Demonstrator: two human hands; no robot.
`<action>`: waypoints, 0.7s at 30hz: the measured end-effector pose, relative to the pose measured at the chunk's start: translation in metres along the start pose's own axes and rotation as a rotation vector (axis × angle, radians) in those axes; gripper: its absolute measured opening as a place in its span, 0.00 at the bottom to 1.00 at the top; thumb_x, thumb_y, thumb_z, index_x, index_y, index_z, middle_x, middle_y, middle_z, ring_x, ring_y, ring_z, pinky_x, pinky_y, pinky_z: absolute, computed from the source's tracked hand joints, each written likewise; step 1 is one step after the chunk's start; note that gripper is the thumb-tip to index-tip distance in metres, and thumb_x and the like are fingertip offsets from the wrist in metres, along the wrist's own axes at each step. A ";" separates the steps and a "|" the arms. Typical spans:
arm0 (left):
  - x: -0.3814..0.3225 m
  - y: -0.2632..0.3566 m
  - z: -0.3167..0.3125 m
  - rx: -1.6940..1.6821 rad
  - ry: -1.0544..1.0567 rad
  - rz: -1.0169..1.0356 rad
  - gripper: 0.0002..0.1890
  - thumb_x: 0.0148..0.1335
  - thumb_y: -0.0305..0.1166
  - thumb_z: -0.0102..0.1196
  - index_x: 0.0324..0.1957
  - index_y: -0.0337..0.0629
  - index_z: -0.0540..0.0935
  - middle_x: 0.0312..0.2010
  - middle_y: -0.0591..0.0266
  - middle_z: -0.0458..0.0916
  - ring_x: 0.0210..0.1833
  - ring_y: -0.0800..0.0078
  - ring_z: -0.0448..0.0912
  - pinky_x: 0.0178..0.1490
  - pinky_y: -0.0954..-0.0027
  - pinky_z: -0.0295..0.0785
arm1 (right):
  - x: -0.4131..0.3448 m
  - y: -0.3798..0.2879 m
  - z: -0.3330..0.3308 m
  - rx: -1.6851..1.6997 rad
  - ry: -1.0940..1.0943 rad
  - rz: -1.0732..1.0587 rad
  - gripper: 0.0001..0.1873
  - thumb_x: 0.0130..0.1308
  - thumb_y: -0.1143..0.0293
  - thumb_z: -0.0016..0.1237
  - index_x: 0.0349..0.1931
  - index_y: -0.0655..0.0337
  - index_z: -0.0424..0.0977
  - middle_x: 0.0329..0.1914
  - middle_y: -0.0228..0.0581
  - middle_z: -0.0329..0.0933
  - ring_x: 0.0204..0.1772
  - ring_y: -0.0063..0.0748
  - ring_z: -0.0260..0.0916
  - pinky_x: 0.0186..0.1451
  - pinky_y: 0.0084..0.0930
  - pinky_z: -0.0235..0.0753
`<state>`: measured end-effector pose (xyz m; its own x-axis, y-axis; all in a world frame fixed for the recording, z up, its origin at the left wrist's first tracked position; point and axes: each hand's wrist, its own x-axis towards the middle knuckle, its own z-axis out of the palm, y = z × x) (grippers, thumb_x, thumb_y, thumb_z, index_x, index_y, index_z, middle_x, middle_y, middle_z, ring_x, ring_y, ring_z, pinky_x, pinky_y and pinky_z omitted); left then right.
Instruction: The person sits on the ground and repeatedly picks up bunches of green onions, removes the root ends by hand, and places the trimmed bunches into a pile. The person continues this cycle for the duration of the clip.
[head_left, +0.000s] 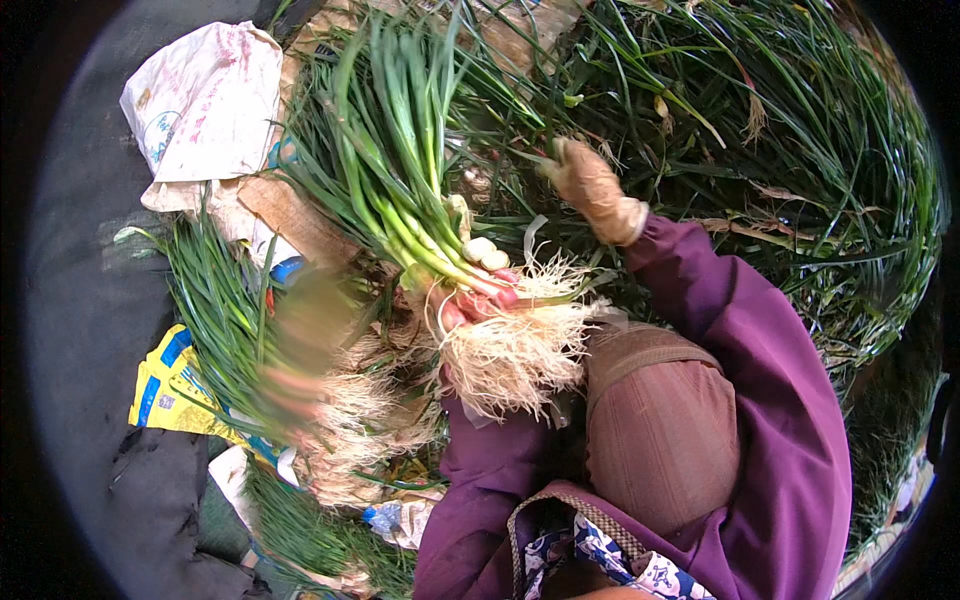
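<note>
A bunch of green onions (427, 225) with pink-white bulbs and long pale roots (517, 352) is held up in front of me. My left forearm in a purple sleeve runs beneath the roots; my left hand is mostly hidden behind the bunch at the bulbs. To the upper right, my right hand (596, 191) wears a tan glove, its fingers bent beside thin onion leaves; whether it grips one is unclear. More rooted green onions (217, 292) lie at the left, partly covered by an olive-brown motion blur that I cannot identify.
A large heap of green onions (817, 150) curves around the top and right. A white printed sack (217, 105) lies at upper left, a yellow and blue bag (169, 390) below it. More onions (322, 525) lie at lower left. My brown-covered knee (660, 442) rises at centre right.
</note>
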<state>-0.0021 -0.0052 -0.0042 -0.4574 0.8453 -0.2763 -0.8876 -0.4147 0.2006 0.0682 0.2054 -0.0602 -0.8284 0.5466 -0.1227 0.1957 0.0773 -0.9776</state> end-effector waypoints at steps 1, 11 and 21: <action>-0.001 0.001 0.000 0.008 -0.002 0.007 0.29 0.54 0.34 0.55 0.58 0.35 0.66 0.50 0.40 0.74 0.42 0.63 0.76 0.40 0.67 0.77 | -0.004 0.013 -0.017 -0.596 -0.065 0.003 0.11 0.64 0.69 0.48 0.42 0.64 0.73 0.25 0.48 0.73 0.30 0.43 0.71 0.43 0.26 0.74; -0.004 0.008 0.003 0.022 -0.031 0.008 0.31 0.53 0.35 0.56 0.59 0.37 0.66 0.51 0.39 0.73 0.45 0.59 0.76 0.45 0.61 0.77 | 0.032 -0.073 -0.029 0.022 -0.413 -0.071 0.25 0.66 0.52 0.49 0.52 0.66 0.72 0.52 0.49 0.76 0.53 0.39 0.74 0.55 0.33 0.75; -0.006 0.012 0.000 0.002 -0.066 0.003 0.32 0.52 0.37 0.56 0.60 0.38 0.66 0.52 0.38 0.73 0.48 0.55 0.76 0.49 0.56 0.78 | 0.011 -0.084 0.026 0.127 -0.675 0.061 0.19 0.60 0.57 0.58 0.44 0.62 0.78 0.35 0.39 0.80 0.40 0.28 0.75 0.43 0.26 0.73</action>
<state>-0.0097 -0.0156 -0.0001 -0.4550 0.8646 -0.2131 -0.8862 -0.4162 0.2034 0.0296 0.1834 0.0159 -0.9715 -0.0948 -0.2172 0.2232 -0.0576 -0.9731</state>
